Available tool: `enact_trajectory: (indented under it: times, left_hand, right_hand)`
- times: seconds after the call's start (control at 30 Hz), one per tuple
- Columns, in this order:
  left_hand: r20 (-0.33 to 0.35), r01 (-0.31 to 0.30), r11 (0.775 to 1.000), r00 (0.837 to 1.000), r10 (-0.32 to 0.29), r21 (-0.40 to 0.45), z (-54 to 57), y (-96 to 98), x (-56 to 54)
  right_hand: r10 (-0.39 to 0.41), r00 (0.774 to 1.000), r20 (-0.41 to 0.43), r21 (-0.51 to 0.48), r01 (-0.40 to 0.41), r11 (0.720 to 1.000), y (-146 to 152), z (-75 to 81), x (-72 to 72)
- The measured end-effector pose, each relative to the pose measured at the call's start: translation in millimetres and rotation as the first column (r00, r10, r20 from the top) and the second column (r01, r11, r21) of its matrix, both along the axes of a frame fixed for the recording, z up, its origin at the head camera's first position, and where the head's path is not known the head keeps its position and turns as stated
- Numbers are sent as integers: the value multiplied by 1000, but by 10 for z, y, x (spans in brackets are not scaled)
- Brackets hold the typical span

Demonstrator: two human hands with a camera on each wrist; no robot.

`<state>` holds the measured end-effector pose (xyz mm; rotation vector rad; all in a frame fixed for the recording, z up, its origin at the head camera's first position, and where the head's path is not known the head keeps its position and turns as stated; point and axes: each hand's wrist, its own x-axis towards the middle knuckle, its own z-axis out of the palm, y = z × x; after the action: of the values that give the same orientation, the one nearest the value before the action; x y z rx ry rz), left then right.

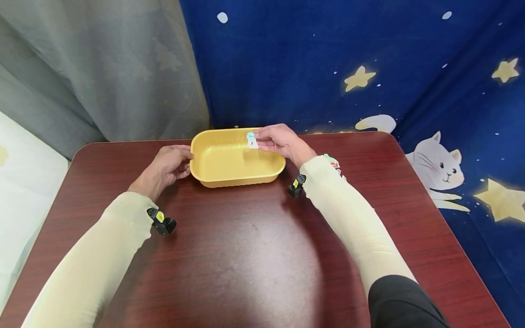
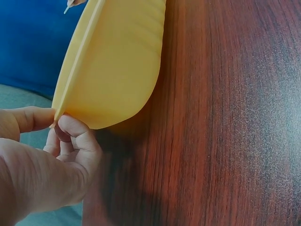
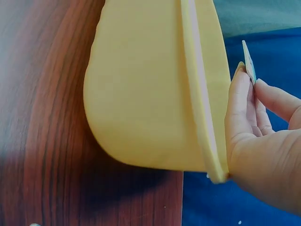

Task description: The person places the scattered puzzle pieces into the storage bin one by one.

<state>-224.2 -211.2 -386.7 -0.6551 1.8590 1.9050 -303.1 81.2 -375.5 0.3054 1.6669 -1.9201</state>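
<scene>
R grip w/ thin card

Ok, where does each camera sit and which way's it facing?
Head: on the head, looking forward-down at the yellow bin; left hand, right hand, sleeves show.
Left wrist: worn there, facing one bin end; the left hand shows.
Right wrist: worn there, facing the other end; the right hand shows, pinching a card.
Both wrist views share the bin and table.

Yellow oblong basin stood upright near far edge of worktop. Thin white-and-blue card, dark-marked, was held over basin.
</scene>
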Motion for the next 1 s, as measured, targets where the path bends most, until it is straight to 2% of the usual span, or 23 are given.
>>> enact_trajectory:
  times: [0.37, 0.53, 0.67, 1.0]
  left_hand:
    - [-19, 24, 999, 1000, -25, -42, -9, -6, 0]
    - [-20, 16, 999, 1000, -17, -52, -14, -4, -18]
    - [-15, 12, 999, 1000, -13, -52, -10, 2, -17]
    - [-24, 14, 999, 1000, -15, -47, -1, -7, 9]
  right_hand:
    - [-5, 999, 48, -29, 7, 1000, -219, -114, -49]
    - [7, 998, 63, -35, -5, 999, -333, -183, -59]
    - [32, 997, 70, -41, -29, 999, -419, -218, -54]
    - [35, 998, 59, -40, -33, 999, -586, -276, -23]
